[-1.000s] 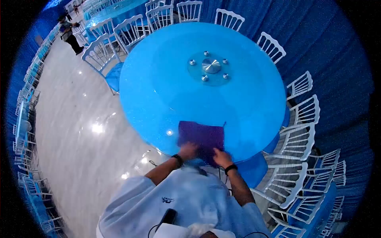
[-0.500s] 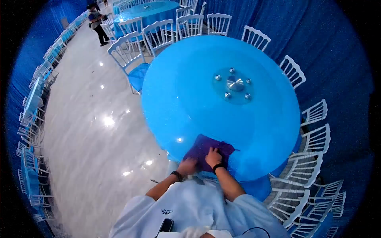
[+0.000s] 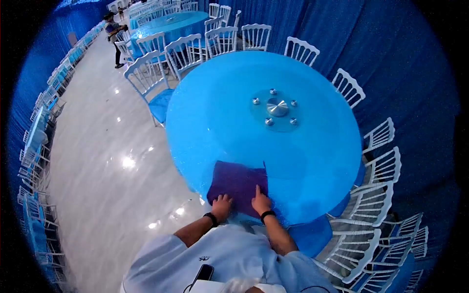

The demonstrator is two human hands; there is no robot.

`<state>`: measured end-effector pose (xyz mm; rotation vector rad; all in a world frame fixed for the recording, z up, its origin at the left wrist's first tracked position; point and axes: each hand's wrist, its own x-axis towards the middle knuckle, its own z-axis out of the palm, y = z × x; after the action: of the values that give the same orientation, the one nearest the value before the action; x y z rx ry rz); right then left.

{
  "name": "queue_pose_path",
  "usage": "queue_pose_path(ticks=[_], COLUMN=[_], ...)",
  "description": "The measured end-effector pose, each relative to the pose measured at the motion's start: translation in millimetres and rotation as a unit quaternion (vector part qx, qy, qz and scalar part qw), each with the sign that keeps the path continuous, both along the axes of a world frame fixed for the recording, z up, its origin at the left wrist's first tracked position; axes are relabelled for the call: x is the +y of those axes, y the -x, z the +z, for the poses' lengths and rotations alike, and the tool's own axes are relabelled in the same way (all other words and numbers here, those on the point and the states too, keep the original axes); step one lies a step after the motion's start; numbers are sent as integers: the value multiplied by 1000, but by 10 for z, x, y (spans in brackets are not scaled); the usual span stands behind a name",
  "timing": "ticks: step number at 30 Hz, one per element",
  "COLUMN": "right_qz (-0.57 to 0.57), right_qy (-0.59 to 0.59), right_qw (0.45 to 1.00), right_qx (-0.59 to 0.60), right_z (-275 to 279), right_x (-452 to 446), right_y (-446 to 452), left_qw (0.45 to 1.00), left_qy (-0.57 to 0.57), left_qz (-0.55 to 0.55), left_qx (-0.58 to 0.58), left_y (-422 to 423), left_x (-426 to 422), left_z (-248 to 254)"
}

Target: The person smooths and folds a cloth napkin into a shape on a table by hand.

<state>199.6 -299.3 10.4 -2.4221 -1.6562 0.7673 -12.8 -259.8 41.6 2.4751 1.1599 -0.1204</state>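
Observation:
A purple cloth (image 3: 234, 181) lies spread, roughly square, on the near edge of a round table with a glossy light-blue top (image 3: 215, 112). My left hand (image 3: 222, 207) rests at the cloth's lower left corner, fingers apart on the fabric. On the cloth's right side, my right hand (image 3: 261, 202) presses down with the index finger stretched out. Both wrists wear dark bands. A thin dark thread or tip sticks up at the cloth's upper right corner.
A clear disc with a metal hub (image 3: 278, 107) and several small metal knobs sits on the table. White chairs (image 3: 350, 89) with blue seats ring it. A person (image 3: 115, 36) stands by another round table (image 3: 171, 24) at the far left. A pale shiny floor (image 3: 102, 146) runs along the left.
The purple cloth has been spread flatter and squarer. My left hand has come to rest on its lower left, and my right hand has shifted to its right edge. The view has turned slightly.

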Motion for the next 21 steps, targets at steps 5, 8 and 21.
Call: queue_pose_path(ticks=[5,8,21], right_qz=[-151,-208,-28], right_qy=[42,97,-24], right_qw=[987,971,998], right_qx=[-45,-72,-58], right_z=[122,246,95], right_x=[-639,-998,-531], right_y=[-529,-714,-472], left_qw=[980,957,965], left_qy=[46,61,188], left_qz=[-194,-274,58], left_qx=[-6,-71,-173], left_y=[-724,-1062,-242], left_x=[-78,-292,175], left_z=[-135,-699,-679])
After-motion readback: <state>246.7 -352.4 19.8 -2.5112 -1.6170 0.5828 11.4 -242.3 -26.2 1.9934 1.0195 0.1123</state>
